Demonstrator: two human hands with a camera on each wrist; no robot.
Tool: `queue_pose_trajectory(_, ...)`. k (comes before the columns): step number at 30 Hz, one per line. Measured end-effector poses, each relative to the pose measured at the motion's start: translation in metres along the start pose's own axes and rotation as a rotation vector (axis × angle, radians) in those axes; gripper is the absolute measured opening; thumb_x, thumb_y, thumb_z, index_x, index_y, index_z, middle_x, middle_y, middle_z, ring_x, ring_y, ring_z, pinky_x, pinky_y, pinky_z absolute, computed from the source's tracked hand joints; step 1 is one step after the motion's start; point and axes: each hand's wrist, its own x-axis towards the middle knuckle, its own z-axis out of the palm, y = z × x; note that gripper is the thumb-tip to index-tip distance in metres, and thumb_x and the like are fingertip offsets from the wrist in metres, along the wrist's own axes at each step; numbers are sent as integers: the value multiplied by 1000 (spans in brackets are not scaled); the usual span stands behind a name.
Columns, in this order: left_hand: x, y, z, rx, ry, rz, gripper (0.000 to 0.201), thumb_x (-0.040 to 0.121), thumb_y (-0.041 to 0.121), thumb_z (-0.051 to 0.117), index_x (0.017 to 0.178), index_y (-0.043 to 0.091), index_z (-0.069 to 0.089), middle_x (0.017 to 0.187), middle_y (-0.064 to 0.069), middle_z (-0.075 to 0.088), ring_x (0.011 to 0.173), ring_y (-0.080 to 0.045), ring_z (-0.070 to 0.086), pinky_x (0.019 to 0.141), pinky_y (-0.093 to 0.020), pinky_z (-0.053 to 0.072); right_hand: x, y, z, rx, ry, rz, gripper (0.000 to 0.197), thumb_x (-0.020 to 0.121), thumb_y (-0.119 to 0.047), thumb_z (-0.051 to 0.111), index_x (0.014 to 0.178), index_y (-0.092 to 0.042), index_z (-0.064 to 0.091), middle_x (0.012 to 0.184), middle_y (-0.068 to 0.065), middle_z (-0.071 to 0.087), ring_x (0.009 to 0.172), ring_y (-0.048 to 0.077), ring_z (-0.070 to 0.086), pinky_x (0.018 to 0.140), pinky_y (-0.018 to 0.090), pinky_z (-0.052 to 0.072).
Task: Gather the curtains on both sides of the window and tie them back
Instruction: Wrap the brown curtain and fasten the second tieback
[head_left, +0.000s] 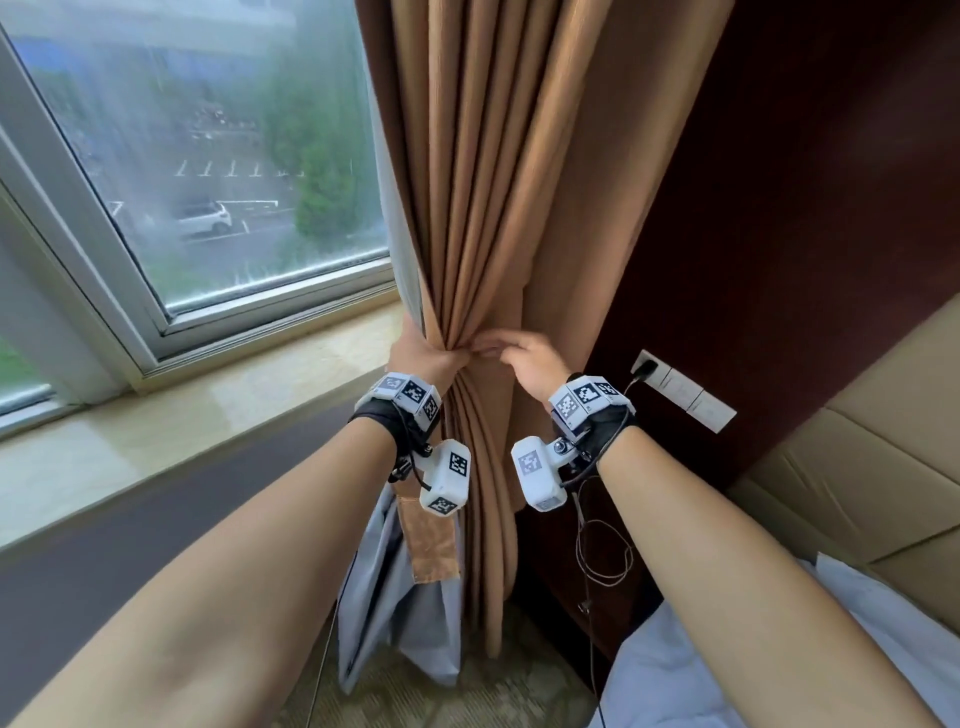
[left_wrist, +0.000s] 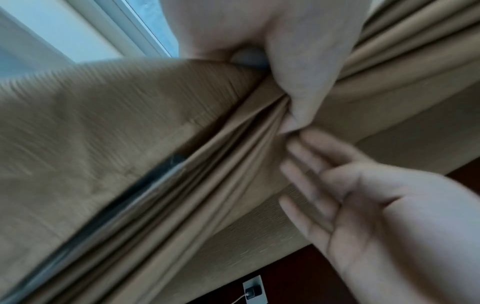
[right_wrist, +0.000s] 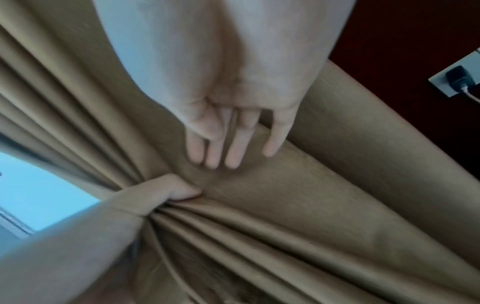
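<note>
Clearly the tan, finely ribbed fabric curtain (head_left: 483, 208) at the right of the window (head_left: 208, 171) is soft and fairly heavy: it falls in deep rounded pleats and pinches into a narrow waist without springing out. The left hand (head_left: 421, 353) wraps that waist, fingers curled round the bunched folds, which looks the sensible place to hold. The right hand (head_left: 530, 358) lies flat-fingered against the outer fold, gripping nothing. A pale grey lining (head_left: 395, 597) hangs behind, and a coppery fabric strip (head_left: 434, 545), possibly the tie-back, dangles below the left wrist. Loose pleats could slip free if the grip eases.
</note>
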Motion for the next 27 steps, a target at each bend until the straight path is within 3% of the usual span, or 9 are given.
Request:
queue_pose_trajectory(2, 0, 3, 1, 38, 90, -45, 63, 69, 21, 71, 127, 21, 47, 82, 6, 58, 73, -15, 60, 55, -21, 41, 9, 16, -12, -20, 229, 66, 34, 88, 10, 42, 99, -10, 66, 101, 14, 67, 74, 16, 63, 75, 27, 56)
queue_pose_trajectory(4, 5, 4, 4, 53, 130, -65, 67, 70, 23, 68, 132, 24, 44, 84, 5, 58, 71, -14, 58, 60, -25, 44, 19, 32, -25, -49, 506, 182, 18, 83, -1, 55, 95, -12, 59, 101, 11, 63, 80, 29, 68, 77, 44, 58)
queue_pose_trajectory(7, 10, 7, 8, 61, 152, -113, 74, 67, 25, 66, 135, 29, 37, 93, -1, 62, 76, -24, 61, 72, -36, 55, 32, 48, -44, 30, 707, 299, 64, 72, -10, 68, 131, -7, 44, 132, 15, 42, 103, 42, 61, 86, 51, 55)
queue_pose_trajectory(11, 13, 9, 14, 70, 153, -130, 75, 68, 21, 67, 136, 28, 35, 95, -2, 61, 83, -28, 62, 79, -39, 56, 48, 45, -72, 172, 576, 158, 93, 73, -3, 71, 152, -17, 24, 145, 8, 44, 122, 26, 55, 102, 31, 46)
queue_pose_trajectory(14, 14, 9, 17, 64, 165, -125, 77, 69, 20, 66, 137, 27, 33, 97, -2, 61, 83, -26, 62, 79, -39, 56, 54, 45, -87, 88, 464, 182, 63, 77, -5, 74, 136, -11, 53, 122, 7, 63, 109, 22, 61, 83, 21, 47)
queue_pose_trajectory(16, 15, 10, 19, 65, 183, -129, 80, 67, 21, 65, 140, 30, 31, 96, -1, 62, 82, -25, 61, 82, -41, 56, 51, 45, -90, -17, 418, 162, 36, 82, -10, 72, 117, -5, 64, 101, 6, 66, 95, 24, 64, 70, 19, 43)
queue_pose_trajectory(18, 15, 11, 22, 82, 215, -131, 80, 66, 23, 63, 139, 31, 31, 91, 2, 60, 83, -28, 61, 85, -43, 55, 45, 46, -86, -173, 431, 112, 29, 90, -21, 67, 110, -1, 64, 89, 9, 66, 83, 24, 60, 59, 18, 33)
queue_pose_trajectory(23, 17, 13, 28, 124, 265, -148, 68, 62, 27, 59, 126, 21, 37, 76, 11, 52, 83, -32, 61, 94, -54, 47, 29, 61, -75, -195, 604, 75, 27, 79, -33, 74, 88, -12, 60, 79, 6, 68, 79, 30, 66, 67, 26, 42)
queue_pose_trajectory(27, 16, 13, 30, 138, 281, -169, 61, 64, 26, 61, 120, 20, 36, 75, 10, 52, 82, -33, 60, 95, -54, 47, 13, 59, -80, -314, 587, 27, 25, 79, -33, 72, 76, -14, 57, 73, 1, 66, 69, 25, 59, 65, 30, 42)
